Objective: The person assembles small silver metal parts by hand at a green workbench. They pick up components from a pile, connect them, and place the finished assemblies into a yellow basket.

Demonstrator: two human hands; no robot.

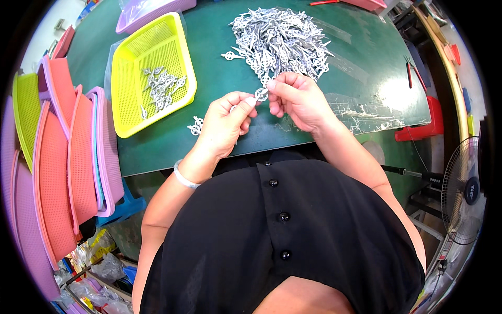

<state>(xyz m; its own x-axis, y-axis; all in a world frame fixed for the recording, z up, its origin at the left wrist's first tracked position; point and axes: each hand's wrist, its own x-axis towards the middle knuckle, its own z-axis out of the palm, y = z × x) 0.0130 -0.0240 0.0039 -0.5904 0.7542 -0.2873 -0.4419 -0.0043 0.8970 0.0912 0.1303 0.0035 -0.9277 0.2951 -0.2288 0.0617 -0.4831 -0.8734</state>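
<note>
Between both hands is a small grey part with a round openwork head and a narrow stem. My left hand pinches it from the left, and a bit of another grey piece shows among its fingers. My right hand grips its upper end with thumb and forefinger. Just beyond the hands lies a large pile of like grey parts. A few more loose parts rest on the table beside my left hand. To the left, a yellow-green plastic basket contains a small heap of them.
The green table has clear tape and scuffs near its right front. Red-handled pliers lie at its right edge. Stacked coloured baskets stand at the left. A purple basket sits behind the yellow-green one. A fan stands at right.
</note>
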